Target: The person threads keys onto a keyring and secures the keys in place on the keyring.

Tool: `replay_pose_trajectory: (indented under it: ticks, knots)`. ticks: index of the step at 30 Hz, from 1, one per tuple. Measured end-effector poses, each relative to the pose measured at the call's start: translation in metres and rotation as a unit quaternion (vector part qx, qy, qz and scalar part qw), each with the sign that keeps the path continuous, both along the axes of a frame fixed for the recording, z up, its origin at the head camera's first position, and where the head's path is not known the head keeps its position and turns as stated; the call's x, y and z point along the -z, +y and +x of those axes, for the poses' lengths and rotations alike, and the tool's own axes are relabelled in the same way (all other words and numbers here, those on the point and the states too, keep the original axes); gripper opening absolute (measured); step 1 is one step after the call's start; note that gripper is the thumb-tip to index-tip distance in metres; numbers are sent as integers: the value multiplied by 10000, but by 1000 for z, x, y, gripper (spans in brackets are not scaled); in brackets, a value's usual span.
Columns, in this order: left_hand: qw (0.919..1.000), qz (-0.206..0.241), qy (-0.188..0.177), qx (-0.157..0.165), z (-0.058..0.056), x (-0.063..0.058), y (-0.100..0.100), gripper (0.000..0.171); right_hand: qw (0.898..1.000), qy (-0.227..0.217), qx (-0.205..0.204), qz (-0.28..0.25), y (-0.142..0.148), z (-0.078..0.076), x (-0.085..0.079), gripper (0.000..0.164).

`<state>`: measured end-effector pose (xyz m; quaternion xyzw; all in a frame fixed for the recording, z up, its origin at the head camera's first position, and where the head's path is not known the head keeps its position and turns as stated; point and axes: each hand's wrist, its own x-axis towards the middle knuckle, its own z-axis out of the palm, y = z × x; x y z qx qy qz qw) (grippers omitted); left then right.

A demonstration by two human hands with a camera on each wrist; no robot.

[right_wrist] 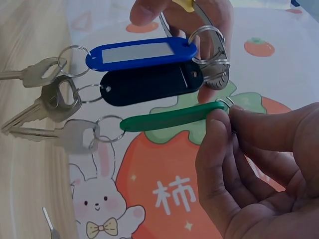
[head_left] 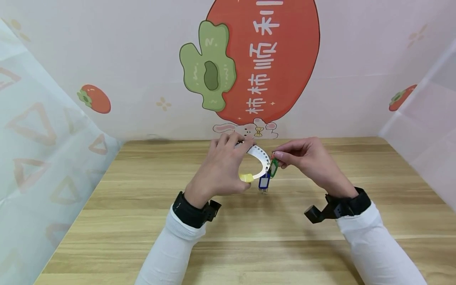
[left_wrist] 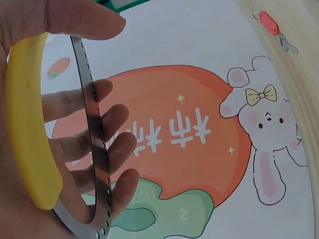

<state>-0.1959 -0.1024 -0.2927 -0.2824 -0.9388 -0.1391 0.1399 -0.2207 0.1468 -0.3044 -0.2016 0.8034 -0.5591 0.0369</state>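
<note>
My left hand (head_left: 222, 164) holds a large curved metal key ring (head_left: 263, 155) with holes along its band. Its yellow grip (left_wrist: 32, 124) lies against the palm, while the fingers curve behind the band. Clipped at the band's end in the right wrist view are a blue key tag (right_wrist: 142, 54) and a black key tag (right_wrist: 152, 83), each with a key hanging from it. Close beside them, my right hand (head_left: 308, 160) pinches a green key tag (right_wrist: 169, 117) at its small wire ring between thumb and fingertips. A silver key (right_wrist: 75, 134) dangles from the green tag's other end.
A red key tag (left_wrist: 269, 23) with a key (left_wrist: 288, 44) lies on the wooden table (head_left: 246, 253) in the left wrist view. Behind the table stands a pale backdrop (head_left: 142, 59) printed with persimmons and a rabbit. Pale sheeting (head_left: 42, 138) hangs along the left side.
</note>
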Motion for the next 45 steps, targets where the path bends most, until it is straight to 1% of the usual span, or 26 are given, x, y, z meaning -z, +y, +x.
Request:
replay_pose_trajectory:
  ticks: [4, 9, 19, 27, 30, 33, 37, 42, 45]
  knots:
    - [10000, -30, -55, 61, 1, 0, 1, 85, 10000, -11, 35, -12, -4, 2, 1, 24]
    - [9999, -108, -85, 103, 2, 0, 1, 85, 10000, -45, 54, -44, -7, 3, 1, 26]
    - [9997, -105, -114, 173, 2, 1, 2, 86, 9997, 0, 3, -249, -12, 5, 4, 20]
    - [9997, -77, -98, 208, 2, 1, 2, 84, 9999, 40, 116, -119, -16, 6, 5, 19]
    - [9997, -34, -136, 203, 1, 2, 2, 83, 9998, 136, 135, -62, -17, 5, 6, 18]
    - [9997, 16, -191, 179, 0, 2, 2, 82, 9990, 415, 114, -92, -17, 4, 7, 14]
    - [9996, 76, -241, 117, 0, 2, 2, 83, 9940, 1070, 77, -191, -19, 3, 11, 11]
    - [9998, 115, -189, 8, 0, 1, 2, 85, 9829, 1814, 96, -296, -22, 2, 15, 15]
    - [9998, 137, -127, -33, 0, 1, 2, 86, 9724, 2311, 115, -309, -24, 2, 17, 19]
